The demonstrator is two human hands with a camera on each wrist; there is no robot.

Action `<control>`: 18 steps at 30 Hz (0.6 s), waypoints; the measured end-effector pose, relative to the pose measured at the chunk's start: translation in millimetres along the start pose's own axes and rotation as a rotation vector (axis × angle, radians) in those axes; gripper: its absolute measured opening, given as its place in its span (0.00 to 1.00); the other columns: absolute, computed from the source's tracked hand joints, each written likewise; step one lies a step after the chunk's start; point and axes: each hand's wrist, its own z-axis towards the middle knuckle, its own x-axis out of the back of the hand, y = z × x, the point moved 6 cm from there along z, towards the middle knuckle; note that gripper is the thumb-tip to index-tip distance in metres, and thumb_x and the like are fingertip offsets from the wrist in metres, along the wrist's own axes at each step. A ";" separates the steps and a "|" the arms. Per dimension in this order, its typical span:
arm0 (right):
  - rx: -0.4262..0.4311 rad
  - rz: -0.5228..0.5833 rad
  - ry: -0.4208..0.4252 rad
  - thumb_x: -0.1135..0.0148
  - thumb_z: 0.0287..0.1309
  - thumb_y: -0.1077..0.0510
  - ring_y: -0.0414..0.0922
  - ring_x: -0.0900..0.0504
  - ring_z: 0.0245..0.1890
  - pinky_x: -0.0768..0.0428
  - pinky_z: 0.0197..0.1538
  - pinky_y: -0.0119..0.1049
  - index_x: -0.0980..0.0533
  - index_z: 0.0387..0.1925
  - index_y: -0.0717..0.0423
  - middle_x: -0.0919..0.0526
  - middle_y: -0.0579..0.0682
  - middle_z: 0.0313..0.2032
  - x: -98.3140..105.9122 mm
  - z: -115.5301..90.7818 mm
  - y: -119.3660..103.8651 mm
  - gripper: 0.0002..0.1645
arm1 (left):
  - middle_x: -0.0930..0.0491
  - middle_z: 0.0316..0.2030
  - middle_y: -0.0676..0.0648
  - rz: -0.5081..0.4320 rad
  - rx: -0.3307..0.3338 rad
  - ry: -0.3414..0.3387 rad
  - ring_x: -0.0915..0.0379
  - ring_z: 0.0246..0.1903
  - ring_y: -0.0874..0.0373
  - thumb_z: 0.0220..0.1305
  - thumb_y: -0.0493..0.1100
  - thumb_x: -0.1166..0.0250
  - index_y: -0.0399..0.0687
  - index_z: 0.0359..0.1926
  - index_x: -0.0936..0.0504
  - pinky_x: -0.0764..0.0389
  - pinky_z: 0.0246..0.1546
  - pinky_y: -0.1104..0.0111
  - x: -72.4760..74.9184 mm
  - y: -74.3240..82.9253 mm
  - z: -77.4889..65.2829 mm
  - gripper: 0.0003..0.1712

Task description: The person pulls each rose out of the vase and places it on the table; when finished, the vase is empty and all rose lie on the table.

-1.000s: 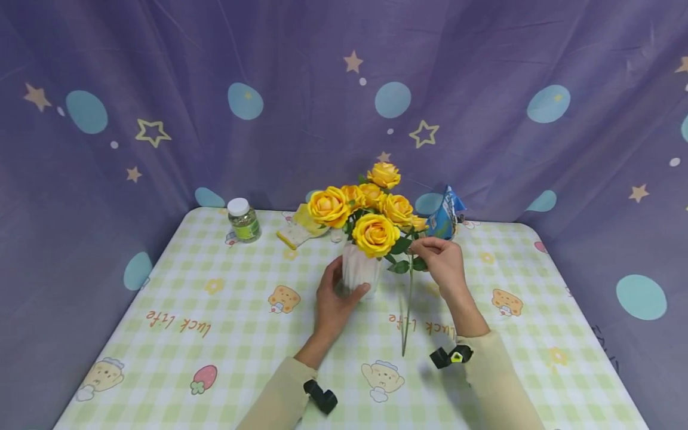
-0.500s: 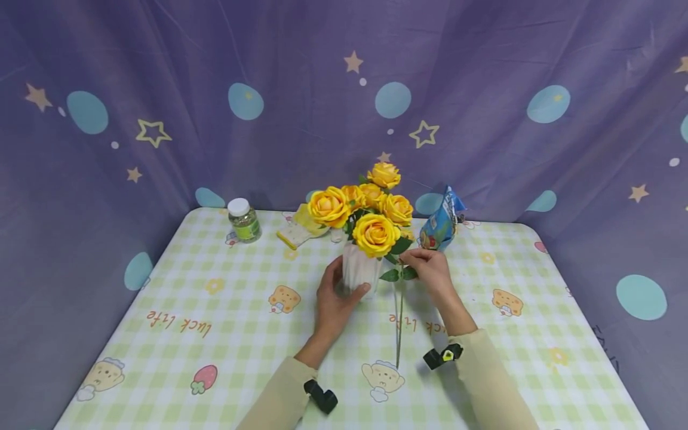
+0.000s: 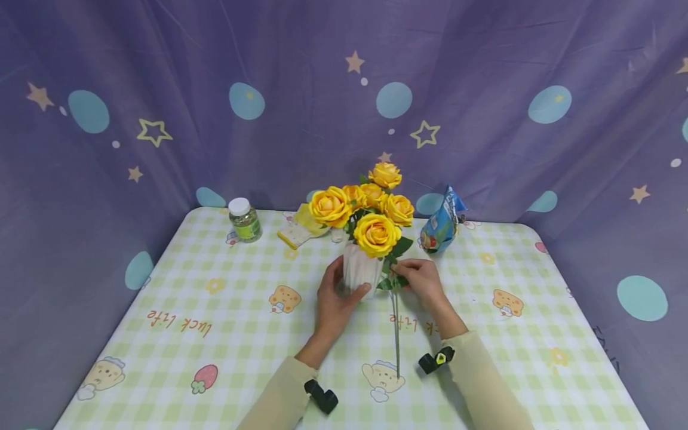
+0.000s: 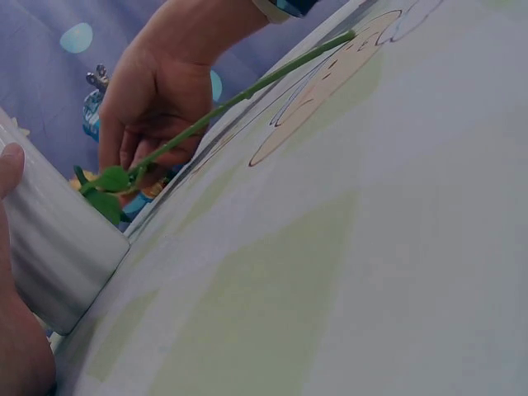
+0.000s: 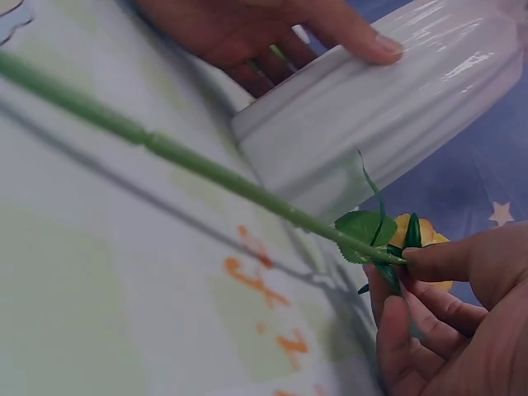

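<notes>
A white ribbed vase (image 3: 361, 269) stands on the table, full of yellow artificial roses (image 3: 376, 235). My left hand (image 3: 335, 297) grips the vase from its left side, the thumb across its front. Right of the vase, my right hand (image 3: 421, 280) pinches the green stem of a single artificial rose (image 5: 239, 186) between thumb and fingers, near its leaves (image 5: 363, 233). That stem lies low over the cloth, its cut end toward the front edge. In the head view its bloom is hidden behind the vase's flowers; part of the yellow shows in the right wrist view.
A jar with a white lid (image 3: 245, 220) stands at the back left. Beside it lies a yellow and white glove-like cloth (image 3: 303, 227). A blue snack bag (image 3: 441, 222) stands at the back right. A checked cloth (image 3: 215, 334) covers the table; a purple curtain (image 3: 312, 71) hangs behind.
My right hand has moved left and toward me with the single rose, drawing it close to the vase. The stem's free end has shifted nearer the front. My left hand has stayed on the vase.
</notes>
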 end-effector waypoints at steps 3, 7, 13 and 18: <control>0.001 -0.001 0.000 0.26 0.71 0.57 0.38 0.17 0.34 0.16 0.30 0.31 0.09 0.49 0.64 0.08 0.53 0.44 -3.2 -2.5 1.9 0.13 | 0.21 0.71 0.42 0.006 0.004 0.001 0.25 0.72 0.44 0.65 0.47 0.17 0.48 0.80 0.29 0.28 0.76 0.44 0.1 0.0 0.3 0.47; 0.008 -0.016 0.002 0.25 0.71 0.58 0.39 0.16 0.34 0.13 0.29 0.33 0.09 0.48 0.64 0.07 0.55 0.45 -5.4 -7.0 2.8 0.12 | 0.20 0.70 0.41 0.010 -0.003 0.008 0.25 0.71 0.43 0.65 0.47 0.16 0.47 0.79 0.28 0.28 0.76 0.44 0.5 0.1 0.5 0.47; 0.021 -0.044 -0.002 0.25 0.71 0.59 0.40 0.14 0.35 0.11 0.31 0.35 0.08 0.45 0.63 0.07 0.55 0.43 -8.6 -10.8 2.3 0.10 | 0.20 0.70 0.42 0.011 -0.021 0.013 0.24 0.71 0.43 0.64 0.46 0.16 0.49 0.79 0.28 0.28 0.75 0.43 1.0 -1.1 0.9 0.46; 0.037 -0.059 -0.004 0.25 0.71 0.59 0.42 0.12 0.35 0.10 0.32 0.38 0.09 0.45 0.63 0.07 0.54 0.39 -7.8 -13.0 2.6 0.10 | 0.19 0.70 0.42 0.013 -0.028 0.014 0.24 0.71 0.43 0.64 0.46 0.16 0.48 0.79 0.27 0.27 0.75 0.43 -0.2 -1.4 1.0 0.46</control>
